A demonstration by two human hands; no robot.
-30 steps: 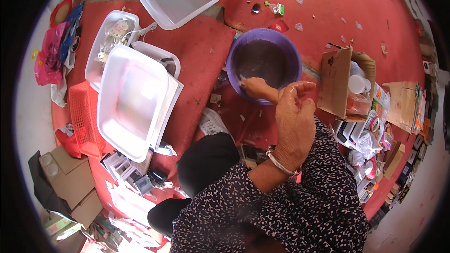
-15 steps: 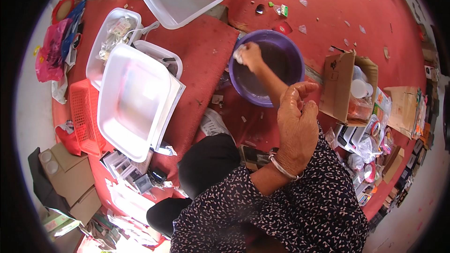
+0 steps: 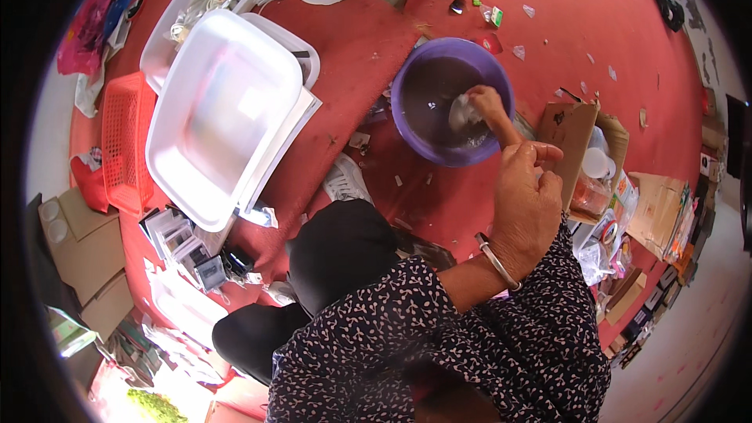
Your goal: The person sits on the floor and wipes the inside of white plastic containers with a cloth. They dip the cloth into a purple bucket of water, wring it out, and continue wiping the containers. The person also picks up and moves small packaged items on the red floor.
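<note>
A purple basin [image 3: 399, 102] of murky water stands on the red floor ahead of me. My right hand [image 3: 489, 103] reaches into it, fingers closed round a wet whitish cloth [image 3: 464, 114] at the water's surface. Above my lap, my left hand [image 3: 523, 197] hangs in the air, wearing a silver bangle [image 3: 495, 260]. Its fingers are loosely bent and apart, with nothing in them. This hand covers part of my right forearm.
A cardboard box [image 3: 565, 129] of plastic containers stands right of the basin. White trays [image 3: 227, 117], a red basket [image 3: 125, 141] and a bin of cables [image 3: 160, 55] are at left. Scraps of litter [image 3: 518, 52] dot the floor.
My right hand has moved the cloth from the basin's left rim across to the right, down to the water. My left hand has shifted slightly right. The view has shifted too.
</note>
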